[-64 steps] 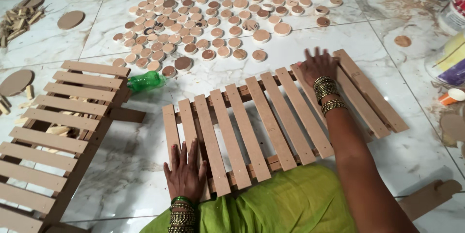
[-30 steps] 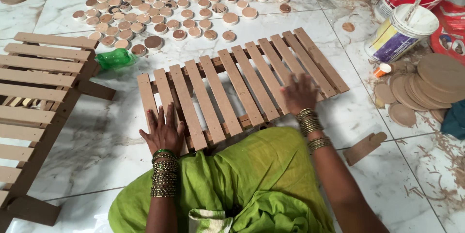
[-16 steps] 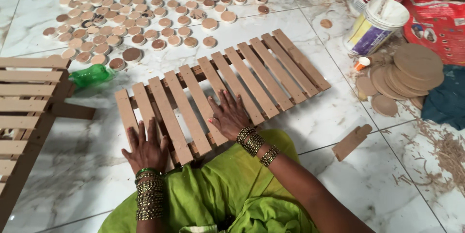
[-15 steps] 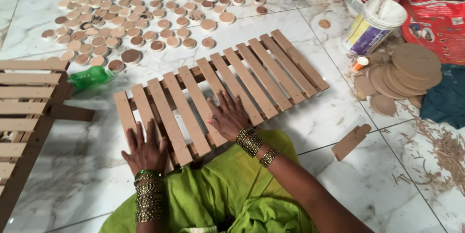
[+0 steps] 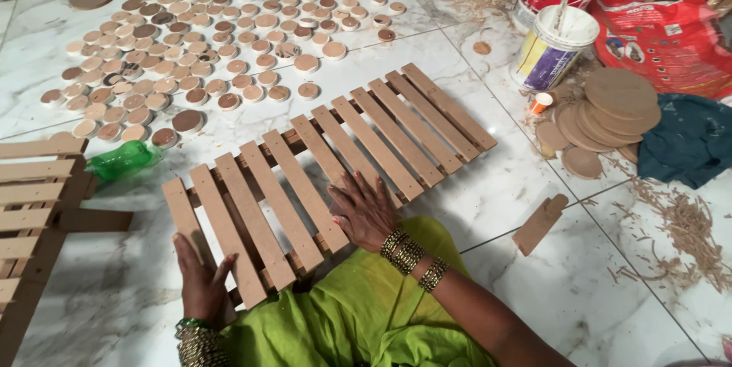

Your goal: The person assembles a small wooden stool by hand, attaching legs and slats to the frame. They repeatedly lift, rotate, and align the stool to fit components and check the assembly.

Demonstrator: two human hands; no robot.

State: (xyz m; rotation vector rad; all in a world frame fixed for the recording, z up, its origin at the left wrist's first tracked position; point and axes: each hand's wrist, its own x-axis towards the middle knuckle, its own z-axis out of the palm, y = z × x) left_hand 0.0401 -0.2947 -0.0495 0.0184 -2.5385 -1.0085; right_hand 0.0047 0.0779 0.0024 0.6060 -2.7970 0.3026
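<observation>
Slatted wooden panel (image 5: 328,169) flat on marble floor, angled diagonally, slats parallel.

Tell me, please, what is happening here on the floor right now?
A person in green cloth sits on the marble floor with both hands flat on a slatted wooden panel. The left hand presses its near left corner; the right hand rests on the near ends of the middle slats. Beyond the panel lie many small round wooden discs and a green plastic bottle. A second slatted panel lies at the left, and buckets and larger round boards sit to the right.
</observation>
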